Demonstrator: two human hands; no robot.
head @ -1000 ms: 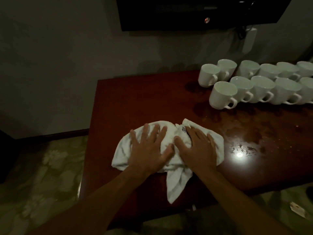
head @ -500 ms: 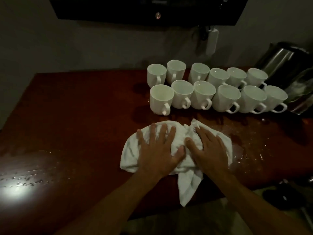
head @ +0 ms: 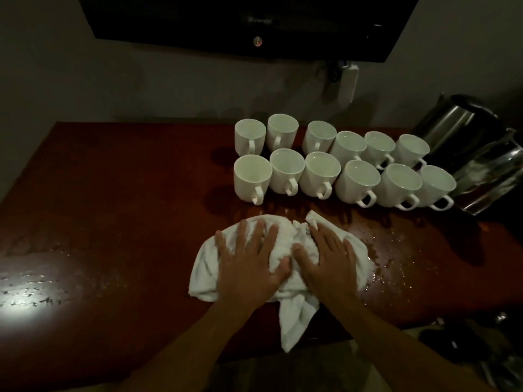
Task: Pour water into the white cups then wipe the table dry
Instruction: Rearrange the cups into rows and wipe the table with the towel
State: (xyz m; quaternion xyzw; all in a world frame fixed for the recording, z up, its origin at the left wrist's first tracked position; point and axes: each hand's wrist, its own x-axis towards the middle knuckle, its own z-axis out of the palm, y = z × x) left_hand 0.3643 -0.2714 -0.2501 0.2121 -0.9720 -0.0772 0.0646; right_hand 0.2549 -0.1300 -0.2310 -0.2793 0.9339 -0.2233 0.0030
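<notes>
Dim room, with a dark red-brown table [head: 113,193] set against a pale wall. Near the table's front edge, about the middle of the view, lies a crumpled white towel [head: 285,244], and one twisted tail of it hangs down over that edge. Both hands lie flat on the towel, side by side. The left hand [head: 249,264] presses down with its fingers straight and spread, and the right hand [head: 328,264] does the same with its fingers straight and closer together. The two thumbs almost meet over the bunched cloth between them. Neither hand grips or pinches the cloth.

Just right of the towel the wood is wet, with water [head: 396,250] in scattered drops and a shiny smear that reaches the cloth's right edge. Beyond the towel stand twelve white cups [head: 322,176], upright in two rows of six, closely packed, handles turned mostly toward the person. How full they are cannot be told in this light.

At the right end of the rows a shiny steel jug [head: 492,176] stands just beside the last cup, with a dark kettle [head: 452,123] behind it. A bright glare [head: 28,298] lies on the wood at far left, with small drops in it. On the wall above hangs a black screen [head: 240,21], with a white power strip [head: 349,83] below its right part
</notes>
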